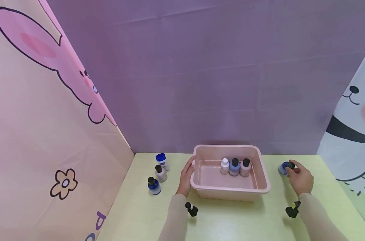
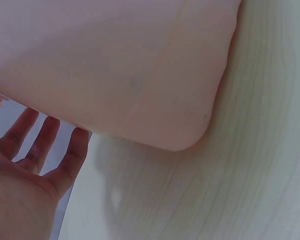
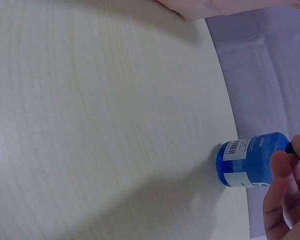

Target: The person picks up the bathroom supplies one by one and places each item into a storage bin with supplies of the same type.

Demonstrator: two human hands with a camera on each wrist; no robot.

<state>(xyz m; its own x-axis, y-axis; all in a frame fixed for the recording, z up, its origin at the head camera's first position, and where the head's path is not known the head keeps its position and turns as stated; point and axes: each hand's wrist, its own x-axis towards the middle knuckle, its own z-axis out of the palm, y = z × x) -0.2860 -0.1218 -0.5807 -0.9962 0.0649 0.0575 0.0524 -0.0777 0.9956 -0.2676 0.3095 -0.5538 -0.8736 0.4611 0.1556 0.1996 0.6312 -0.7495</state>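
My left hand [image 1: 186,176] is at the left side of a pink plastic bin [image 1: 227,190], its fingertips right at the wall just below the rim. In the left wrist view, several fingers [image 2: 72,160] reach to the bin's edge. Inside the bin, a white-capped bottle [image 1: 224,166], a blue black-capped bottle [image 1: 234,167] and a pale pink black-capped bottle [image 1: 245,168] stand in a row. To the right of the bin, my right hand [image 1: 302,178] pinches the black cap of a small blue bottle [image 3: 250,159] with white labels. Its base is close to the tabletop.
Left of the bin stand a white jar with a blue lid [image 1: 162,162], a pale bottle with a black cap [image 1: 161,173] and a dark blue bottle [image 1: 154,186]. The pale wooden table [image 1: 230,224] meets a purple backdrop [image 1: 182,83] behind the bin.
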